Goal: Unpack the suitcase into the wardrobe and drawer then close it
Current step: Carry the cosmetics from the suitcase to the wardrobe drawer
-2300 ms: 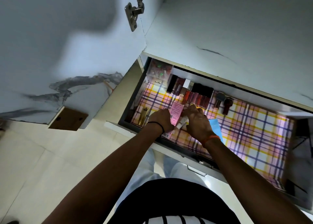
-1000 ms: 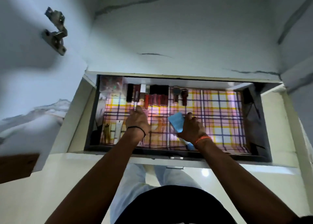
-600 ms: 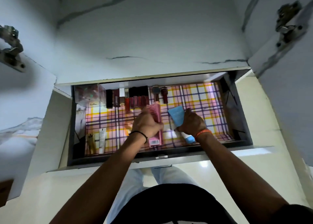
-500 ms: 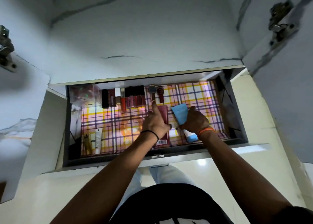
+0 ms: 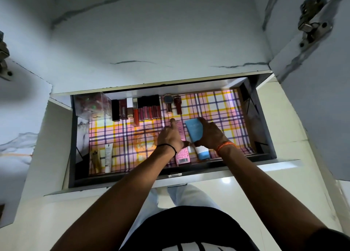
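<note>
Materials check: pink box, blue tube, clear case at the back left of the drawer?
Pink box: likely printed cardboard, matte; flat faces, sharp edges, barcode on the end.
Blue tube: looks like soft plastic, satin; flat crimped end, white body, blue cap.
Clear case: rigid transparent plastic, possibly acrylic; glossy, contents show through.
</note>
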